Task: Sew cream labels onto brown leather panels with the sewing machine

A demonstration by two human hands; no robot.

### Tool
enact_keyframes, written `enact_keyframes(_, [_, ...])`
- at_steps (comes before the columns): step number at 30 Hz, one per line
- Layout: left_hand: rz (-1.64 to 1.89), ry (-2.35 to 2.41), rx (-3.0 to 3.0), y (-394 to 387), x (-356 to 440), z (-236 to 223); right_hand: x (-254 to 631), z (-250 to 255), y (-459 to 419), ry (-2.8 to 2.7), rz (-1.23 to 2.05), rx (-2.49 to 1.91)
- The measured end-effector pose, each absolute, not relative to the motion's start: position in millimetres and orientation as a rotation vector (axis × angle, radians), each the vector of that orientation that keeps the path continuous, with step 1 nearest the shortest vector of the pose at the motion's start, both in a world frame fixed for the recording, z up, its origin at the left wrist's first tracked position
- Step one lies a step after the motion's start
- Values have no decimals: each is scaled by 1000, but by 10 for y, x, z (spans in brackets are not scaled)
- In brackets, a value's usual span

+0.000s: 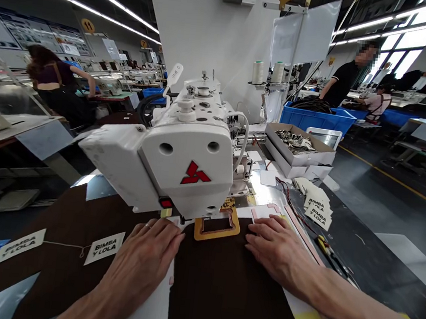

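A dark brown piece of fabric (218, 287) lies under the head of a white sewing machine (188, 162). On the fabric sits a yellow frame (201, 236) with a rectangular opening, below the needle area. My left hand (142, 253) rests palm down at the fabric's left edge, its fingers close together and flat, with a ring on one finger. My right hand (276, 247) lies flat with its fingers a little spread on the fabric's right edge, right of the frame. Two printed labels joined by a string, one of them a white label (104, 247), lie left of my left hand.
At the right, a stack of labels (317, 211) and yellow-handled snips (326, 245) lie on the dark table. Behind them stands a cardboard box (294, 147) full of labels. A blue bin (316, 120) is farther back. Other people work in the background.
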State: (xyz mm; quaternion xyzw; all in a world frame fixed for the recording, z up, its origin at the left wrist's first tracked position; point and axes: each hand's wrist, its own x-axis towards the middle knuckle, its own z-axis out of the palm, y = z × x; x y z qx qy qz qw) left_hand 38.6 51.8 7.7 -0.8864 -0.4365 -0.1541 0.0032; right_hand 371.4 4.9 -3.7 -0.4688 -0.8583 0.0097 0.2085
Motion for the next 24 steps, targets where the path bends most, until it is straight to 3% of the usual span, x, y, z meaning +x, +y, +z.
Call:
enact_keyframes(4, [-505,-1346,-2751,612,395,65,3732,-10,33,-2389,-101,-1335])
enact_keyframes(24, [-240,-1097,-3072,373,264,87,3803,-94,-59,-2497,-74,-1371])
